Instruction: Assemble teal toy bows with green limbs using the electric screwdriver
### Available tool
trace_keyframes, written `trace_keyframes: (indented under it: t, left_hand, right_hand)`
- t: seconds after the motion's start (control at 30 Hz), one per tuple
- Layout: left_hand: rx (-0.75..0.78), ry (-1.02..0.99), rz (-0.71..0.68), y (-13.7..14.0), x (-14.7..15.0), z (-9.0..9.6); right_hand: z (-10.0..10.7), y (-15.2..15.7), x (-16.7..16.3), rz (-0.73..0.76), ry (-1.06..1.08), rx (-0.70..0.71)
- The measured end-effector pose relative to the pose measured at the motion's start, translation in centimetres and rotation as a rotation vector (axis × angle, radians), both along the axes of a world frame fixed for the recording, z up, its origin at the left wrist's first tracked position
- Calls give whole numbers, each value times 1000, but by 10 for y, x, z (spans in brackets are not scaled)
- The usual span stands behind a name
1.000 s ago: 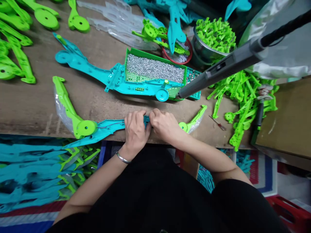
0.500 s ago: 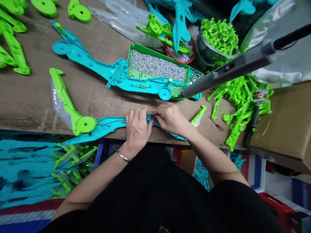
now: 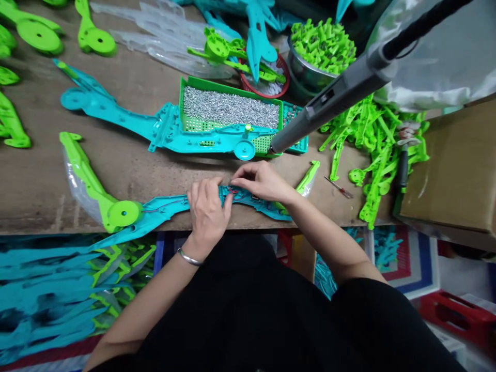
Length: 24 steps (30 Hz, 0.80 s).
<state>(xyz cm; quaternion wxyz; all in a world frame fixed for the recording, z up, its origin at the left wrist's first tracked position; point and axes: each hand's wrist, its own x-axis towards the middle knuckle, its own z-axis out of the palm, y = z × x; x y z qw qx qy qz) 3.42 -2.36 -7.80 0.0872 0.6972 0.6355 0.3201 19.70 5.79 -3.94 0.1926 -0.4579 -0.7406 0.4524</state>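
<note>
- A long, slim blue shell [image 3: 163, 213] lies on the brown table [image 3: 39, 170], along its near edge, its pointed left tip jutting past that edge.
- It is bright plastic, hollow side up, with raised walls and a slight bend in the middle.
- A thin dark wire [image 3: 155, 210] runs inside its left half; small red wires [image 3: 232, 191] bunch at the middle.
- A green disc [image 3: 126, 213] sits on its left part, joined to a bent green piece [image 3: 87, 175] edged with clear plastic [image 3: 77, 188].
- The left hand [image 3: 207, 209] clasps the shell left of the bunch, fingers over it.
- The right hand [image 3: 263, 181] is just beside the bunch, thumb and forefinger close together; whether they pinch anything, I cannot tell.
</note>
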Motion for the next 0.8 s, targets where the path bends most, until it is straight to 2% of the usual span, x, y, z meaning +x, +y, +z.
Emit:
trace_keyframes:
  t: [0.07, 0.2, 0.3, 0.43, 0.67, 0.8]
  left_hand:
    - [7, 9, -7, 0, 0, 0]
    - [18, 34, -19, 1, -2, 2]
    - [21, 7, -114, -1, -8, 7]
    - [28, 72, -265, -10, -18, 11]
    - [124, 230, -343, -17, -26, 2]
    - [161, 307, -399, -15, -30, 4]
  right_hand:
    - [0, -8, 5, 6, 56, 13]
    - [-3, -26, 8, 30, 28, 226]
    - [-9, -33, 6, 19, 3, 333]
    - [-16, -37, 3, 13, -44, 375]
    - [-21, -42, 4, 37, -66, 458]
    - [-22, -42, 5, 37, -73, 444]
